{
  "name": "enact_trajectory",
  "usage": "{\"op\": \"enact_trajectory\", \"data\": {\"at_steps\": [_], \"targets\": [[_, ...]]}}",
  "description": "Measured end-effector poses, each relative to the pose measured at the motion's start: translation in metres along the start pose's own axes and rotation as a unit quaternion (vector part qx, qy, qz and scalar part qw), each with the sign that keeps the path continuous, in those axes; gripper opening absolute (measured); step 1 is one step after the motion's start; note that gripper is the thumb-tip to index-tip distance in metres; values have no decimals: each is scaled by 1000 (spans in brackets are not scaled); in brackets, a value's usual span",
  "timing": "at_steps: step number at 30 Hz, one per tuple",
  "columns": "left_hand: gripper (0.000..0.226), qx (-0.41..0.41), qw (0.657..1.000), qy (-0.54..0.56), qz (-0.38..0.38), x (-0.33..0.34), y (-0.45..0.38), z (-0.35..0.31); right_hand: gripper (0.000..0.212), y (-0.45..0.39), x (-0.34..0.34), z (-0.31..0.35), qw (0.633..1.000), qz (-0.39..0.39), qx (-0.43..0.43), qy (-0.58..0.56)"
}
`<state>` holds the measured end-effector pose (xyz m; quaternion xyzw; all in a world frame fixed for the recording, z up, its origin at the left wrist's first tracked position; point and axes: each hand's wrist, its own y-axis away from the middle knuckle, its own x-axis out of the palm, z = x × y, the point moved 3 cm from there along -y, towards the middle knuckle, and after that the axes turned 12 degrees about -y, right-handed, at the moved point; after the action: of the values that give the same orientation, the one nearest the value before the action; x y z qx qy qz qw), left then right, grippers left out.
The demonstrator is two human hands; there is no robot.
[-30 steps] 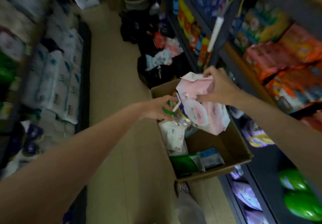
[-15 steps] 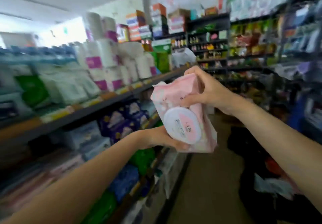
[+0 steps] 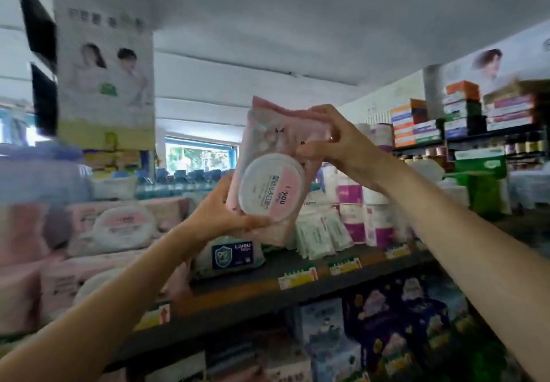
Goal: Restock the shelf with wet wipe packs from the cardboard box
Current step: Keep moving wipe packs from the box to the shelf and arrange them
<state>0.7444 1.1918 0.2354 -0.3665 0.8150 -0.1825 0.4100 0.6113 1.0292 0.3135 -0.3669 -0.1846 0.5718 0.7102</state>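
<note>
Holding a pink wet wipe pack (image 3: 275, 170) in the air in front of the shelf (image 3: 297, 285), both hands grip it. The left hand (image 3: 221, 213) curls around the pack's lower edge, thumb on its front below the round white lid (image 3: 269, 188). The right hand (image 3: 339, 143) pinches the pack's upper right corner. The pack stands tilted, above a green and white pack with a dark blue label (image 3: 230, 255) that lies on the shelf. Left of that pack, pink packs (image 3: 119, 230) are stacked on the shelf; to its right stand white packets (image 3: 321, 234) and purple-banded paper rolls (image 3: 366, 215).
</note>
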Motion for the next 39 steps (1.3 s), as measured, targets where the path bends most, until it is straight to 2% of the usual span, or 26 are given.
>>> {"op": "enact_trajectory", "data": {"at_steps": [3,5,8,11,15,17,21,24,26,28,29,31,34,39], "targets": [[100,-5,993,-102,-53,-38,-17,-2,65,-22,-4,-8,999,45,6,22],[105,-7,985,-159,-60,-57,-26,-5,63,-34,-7,-20,998,54,1,12],[118,-39,962,-266,-46,-81,-29,-11,70,-49,-1,-46,996,79,19,22],[112,-90,932,-351,-20,-107,-23,-12,73,-60,20,-79,995,93,45,10],[102,-161,890,-426,10,-133,-8,-8,90,-70,62,-129,989,110,71,-75],[101,-181,870,-459,28,-142,-3,-1,91,-73,80,-146,982,117,87,-117],[102,-208,859,-466,47,-160,-2,9,94,-76,108,-164,971,123,111,-170],[100,-219,865,-449,50,-173,-2,12,84,-82,120,-169,966,111,104,-210],[97,-204,896,-393,17,-177,5,18,82,-93,124,-162,950,58,73,-297],[97,-162,945,-282,-27,-173,9,26,108,-102,129,-153,922,-2,53,-384],[95,-137,963,-227,-47,-169,9,32,116,-104,136,-148,922,-4,37,-385],[79,-102,981,-149,-65,-159,7,39,116,-105,158,-133,955,54,13,-293],[71,-88,993,-79,-26,-146,7,47,123,-107,172,-121,948,108,36,-298],[92,-97,995,26,-16,-139,11,68,119,-105,171,-114,952,119,-20,-280]]}}
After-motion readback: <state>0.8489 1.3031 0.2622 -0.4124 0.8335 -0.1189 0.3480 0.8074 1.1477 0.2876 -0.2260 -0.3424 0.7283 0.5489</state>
